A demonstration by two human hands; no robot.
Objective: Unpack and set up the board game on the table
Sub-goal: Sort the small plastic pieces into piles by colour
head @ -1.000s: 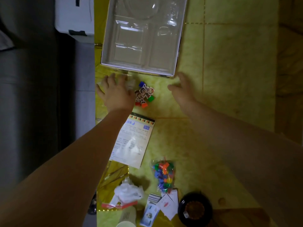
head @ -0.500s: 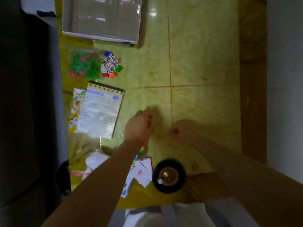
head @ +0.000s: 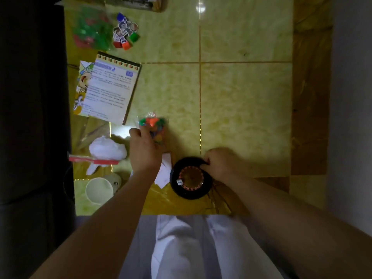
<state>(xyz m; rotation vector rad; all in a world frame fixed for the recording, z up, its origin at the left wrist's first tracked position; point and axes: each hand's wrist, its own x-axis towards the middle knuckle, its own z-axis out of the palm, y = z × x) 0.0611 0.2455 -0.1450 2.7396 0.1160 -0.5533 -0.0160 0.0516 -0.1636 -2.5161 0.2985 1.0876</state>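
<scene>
- At the near edge of the counter [head: 241, 97], a small bag of coloured pieces [head: 154, 123] is gripped at its near end by the left hand [head: 144, 152], with the fingers curled round it.
- The bag is judged light, soft and slippery, so it is best taken by the gathered plastic.
- A black wheel [head: 191, 192] is pinched at its far rim by the right hand [head: 221, 164], and a die [head: 179, 182] is seen lying inside it.
- The wheel is judged stiff and heavier, and it is best kept level so that the die is not spilled.

Single head view, steeply downward, close over table [head: 241, 97] near edge.
</scene>
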